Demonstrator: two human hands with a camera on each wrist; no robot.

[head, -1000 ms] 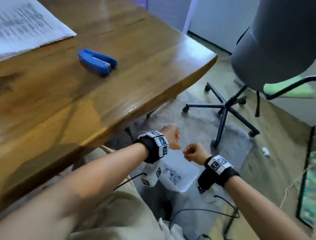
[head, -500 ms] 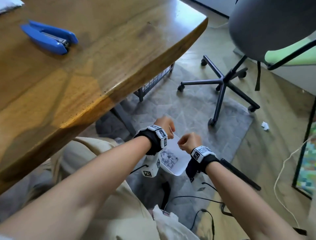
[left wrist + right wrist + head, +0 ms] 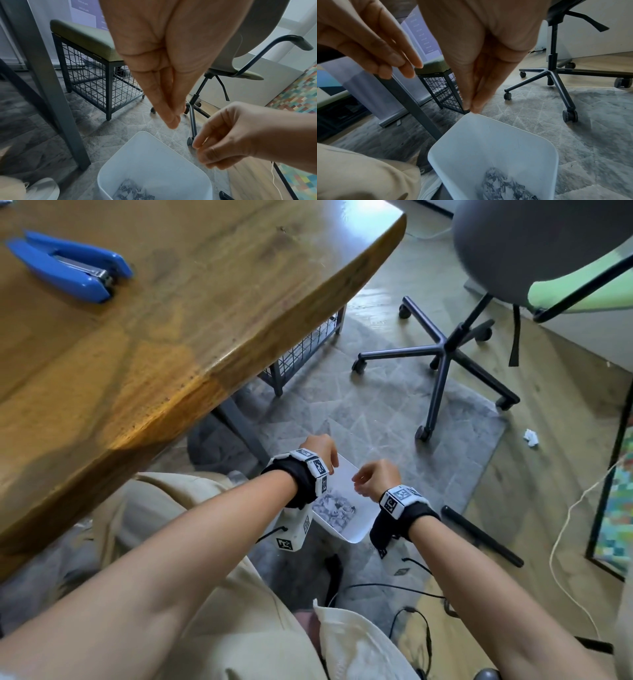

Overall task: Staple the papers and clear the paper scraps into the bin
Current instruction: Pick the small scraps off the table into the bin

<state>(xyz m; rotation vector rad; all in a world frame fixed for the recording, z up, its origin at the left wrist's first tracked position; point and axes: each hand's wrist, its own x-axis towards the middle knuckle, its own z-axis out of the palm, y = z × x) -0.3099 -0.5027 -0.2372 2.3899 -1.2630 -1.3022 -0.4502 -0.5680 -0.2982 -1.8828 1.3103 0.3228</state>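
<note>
A white bin (image 3: 356, 537) stands on the grey rug beside the table, with printed paper scraps (image 3: 334, 508) at its bottom. Both hands hover just above its rim. My left hand (image 3: 317, 448) points down, fingers straight and bunched, fingertips (image 3: 172, 121) holding nothing I can see. My right hand (image 3: 375, 475) hangs loosely curled to its right, thumb meeting fingertips (image 3: 471, 106), with no scrap visible. The wrist views show the bin (image 3: 154, 162) (image 3: 488, 142) and scraps (image 3: 501, 186) directly below. A blue stapler (image 3: 68, 265) lies on the wooden table (image 3: 205, 320).
An office chair (image 3: 442, 354) stands on the rug to the right. A wire-mesh stool (image 3: 305, 350) sits under the table by a dark table leg (image 3: 51, 94). A crumpled paper bit (image 3: 531, 437) lies on the floor. A black rod (image 3: 479, 535) and cables lie near my feet.
The head view has tipped down, so the papers on the table left the frame. Both hands sank lower over the bin and spread slightly apart.
</note>
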